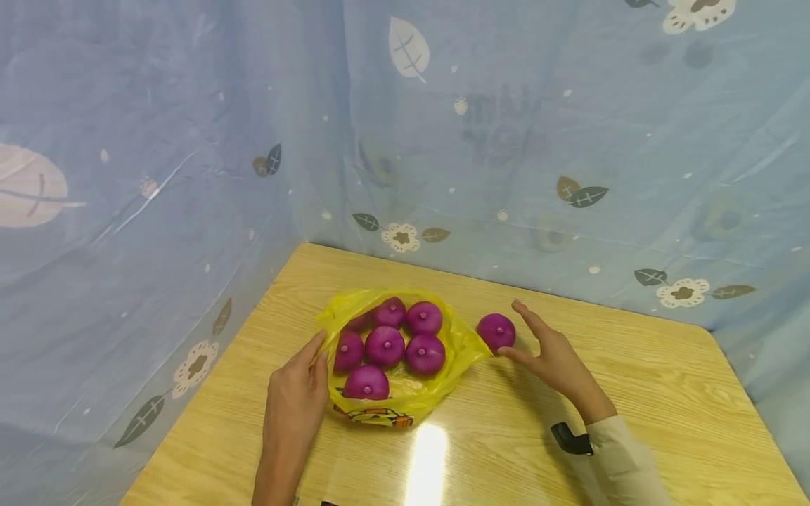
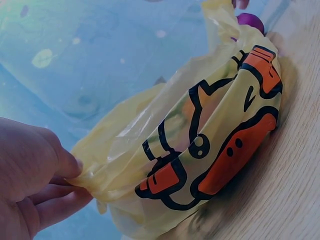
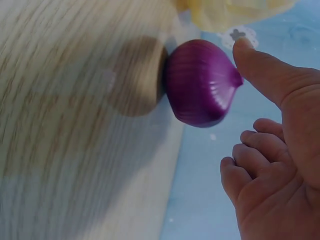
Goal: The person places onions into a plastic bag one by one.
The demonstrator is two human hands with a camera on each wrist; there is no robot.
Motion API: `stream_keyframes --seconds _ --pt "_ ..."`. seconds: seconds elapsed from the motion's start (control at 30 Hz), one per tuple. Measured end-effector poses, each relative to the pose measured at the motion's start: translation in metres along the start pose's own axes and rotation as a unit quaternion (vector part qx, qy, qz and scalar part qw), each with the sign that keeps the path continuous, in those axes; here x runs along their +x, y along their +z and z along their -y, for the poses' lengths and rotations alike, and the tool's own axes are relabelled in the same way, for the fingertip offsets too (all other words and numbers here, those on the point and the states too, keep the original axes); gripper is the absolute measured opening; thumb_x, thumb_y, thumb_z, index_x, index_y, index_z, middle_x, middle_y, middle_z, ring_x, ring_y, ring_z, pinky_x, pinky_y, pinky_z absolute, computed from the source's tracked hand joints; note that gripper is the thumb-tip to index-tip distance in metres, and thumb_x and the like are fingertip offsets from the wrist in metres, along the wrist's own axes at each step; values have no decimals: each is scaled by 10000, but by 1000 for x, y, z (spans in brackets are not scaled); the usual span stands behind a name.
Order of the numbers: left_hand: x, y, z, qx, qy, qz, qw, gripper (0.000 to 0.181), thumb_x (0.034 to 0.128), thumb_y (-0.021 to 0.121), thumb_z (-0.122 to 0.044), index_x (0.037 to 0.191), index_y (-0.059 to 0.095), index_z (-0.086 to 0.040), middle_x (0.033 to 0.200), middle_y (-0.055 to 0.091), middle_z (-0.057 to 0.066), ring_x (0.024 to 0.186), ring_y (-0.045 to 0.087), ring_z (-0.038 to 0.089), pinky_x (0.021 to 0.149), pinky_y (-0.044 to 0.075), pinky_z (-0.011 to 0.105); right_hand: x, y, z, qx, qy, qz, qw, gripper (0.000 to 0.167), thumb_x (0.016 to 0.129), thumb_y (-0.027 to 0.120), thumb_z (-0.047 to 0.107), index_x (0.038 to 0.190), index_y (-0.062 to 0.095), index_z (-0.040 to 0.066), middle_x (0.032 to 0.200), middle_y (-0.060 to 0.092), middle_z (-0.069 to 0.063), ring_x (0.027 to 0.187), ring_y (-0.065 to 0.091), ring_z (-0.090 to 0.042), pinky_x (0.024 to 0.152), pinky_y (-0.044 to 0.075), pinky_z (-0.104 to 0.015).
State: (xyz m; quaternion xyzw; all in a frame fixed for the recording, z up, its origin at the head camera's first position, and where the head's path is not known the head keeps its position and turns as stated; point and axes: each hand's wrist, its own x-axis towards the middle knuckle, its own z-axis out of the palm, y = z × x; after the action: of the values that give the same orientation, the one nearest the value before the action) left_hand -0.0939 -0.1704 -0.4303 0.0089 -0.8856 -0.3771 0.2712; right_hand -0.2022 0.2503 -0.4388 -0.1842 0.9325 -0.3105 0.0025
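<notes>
A yellow plastic bag (image 1: pixel 465 349) with an orange and black cartoon print lies on the table with its mouth open upward. Several purple onions (image 1: pixel 384 346) with a smooth sheen sit inside it. At the bag's left rim, my left hand (image 1: pixel 294 400) pinches the plastic between thumb and fingers; the left wrist view shows this hand (image 2: pixel 35 175) on the gathered edge. One more onion (image 1: pixel 496 330) rests on the table just right of the bag. Around its right side my right hand (image 1: pixel 560 362) spreads thumb and fingers, and in the right wrist view a gap separates them from the onion (image 3: pixel 200 85).
The wooden table (image 1: pixel 664 407) carries a bright light reflection in front of the bag. A blue patterned curtain (image 1: pixel 474 161) hangs along the table's left and back edges. A black band (image 1: pixel 571 440) is on the right wrist.
</notes>
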Motion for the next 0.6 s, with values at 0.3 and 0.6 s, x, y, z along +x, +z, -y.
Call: stream_keyframes --seconds 0.3,0.6 --pt "0 0 -1 29 -91 22 10000 378 999 712 -3 1377 690 -15 1217 747 227 963 773 360 726 644 484 8 11 -5 -12 -21 67 10000 938 942 821 406 1678 302 143 1690 336 -215 1466 412 -523 1140 383 -705" --pt "-1 1 0 62 2 -26 10000 372 998 711 2 1369 689 -1 1216 747 229 950 775 368 719 644 480 12 19 -5 -35 -238 29 9997 883 934 847 235 1648 349 87 1624 436 -253 1410 491 -515 1120 426 -678"
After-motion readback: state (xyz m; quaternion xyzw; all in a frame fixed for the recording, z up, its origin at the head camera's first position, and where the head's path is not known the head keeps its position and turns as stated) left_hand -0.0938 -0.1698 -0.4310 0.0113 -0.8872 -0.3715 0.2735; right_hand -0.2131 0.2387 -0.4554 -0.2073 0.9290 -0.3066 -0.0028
